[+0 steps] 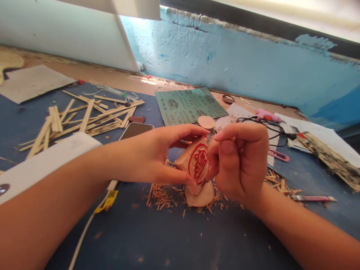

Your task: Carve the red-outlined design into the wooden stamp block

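My left hand (168,152) grips a wooden block (182,161) between thumb and fingers, tilted above the table. On the block's face is a red-outlined oval with a red figure drawn inside. My right hand (239,161) is closed close against the right edge of that face. A small dark tip shows below its fingers, but the rest of what it holds is hidden. Under the block a pale round wood slice (204,197) lies among curled wood shavings (161,197).
Loose wood sticks (87,120) lie at left, near a phone (137,129) and a white device (56,161) with a cable. Behind are green sandpaper (188,107) and another wood slice (206,122). At right are a pink glue gun (268,115), bark (329,159) and a pink-handled tool (315,198).
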A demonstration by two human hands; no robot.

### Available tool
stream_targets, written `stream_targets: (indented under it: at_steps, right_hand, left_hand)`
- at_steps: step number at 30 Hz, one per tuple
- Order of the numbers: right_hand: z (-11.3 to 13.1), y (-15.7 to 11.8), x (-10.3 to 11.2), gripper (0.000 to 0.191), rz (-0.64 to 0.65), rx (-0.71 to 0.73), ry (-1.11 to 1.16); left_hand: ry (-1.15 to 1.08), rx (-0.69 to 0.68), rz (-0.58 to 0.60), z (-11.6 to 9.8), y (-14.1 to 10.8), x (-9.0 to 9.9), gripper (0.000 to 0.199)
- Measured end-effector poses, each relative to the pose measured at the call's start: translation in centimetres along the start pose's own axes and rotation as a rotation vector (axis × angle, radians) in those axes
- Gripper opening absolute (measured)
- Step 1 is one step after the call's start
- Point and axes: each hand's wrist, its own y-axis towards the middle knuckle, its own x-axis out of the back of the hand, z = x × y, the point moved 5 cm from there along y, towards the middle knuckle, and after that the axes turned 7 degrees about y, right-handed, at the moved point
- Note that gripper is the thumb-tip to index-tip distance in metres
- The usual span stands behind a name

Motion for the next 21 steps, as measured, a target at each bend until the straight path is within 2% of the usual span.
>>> stream_targets:
  at_steps: [4, 8, 12, 16, 21]
  right_hand:
    - [0.7, 0.0, -0.4, 0.008, -0.026, 0.018, 0.014]
    - [1.8, 0.3, -0.7, 0.016, -0.01, 0.057, -0.06]
    - [2.7, 0.8, -0.7, 0.018, 0.008, 0.067, -0.15]
    - [2.9, 0.7, -0.9, 0.022, 0.03, 0.073, -0.193]
    - [2.1, 0.0, -1.0, 0.028, 0.033, 0.055, -0.138]
  left_hand:
    - [0.047, -0.055, 0.018, -0.4, 0.2, -0.1, 0.076]
    - [0.186, -0.056, 0.053, 0.1, 0.0, -0.5, 0.088]
    - [0.298, -0.09, 0.027, 0.1, -0.3, -0.7, 0.097]
    - [0.293, -0.13, -0.045, -0.3, -0.2, -0.7, 0.094]
    - [0.242, -0.111, -0.035, -0.4, 0.2, -1.0, 0.096]
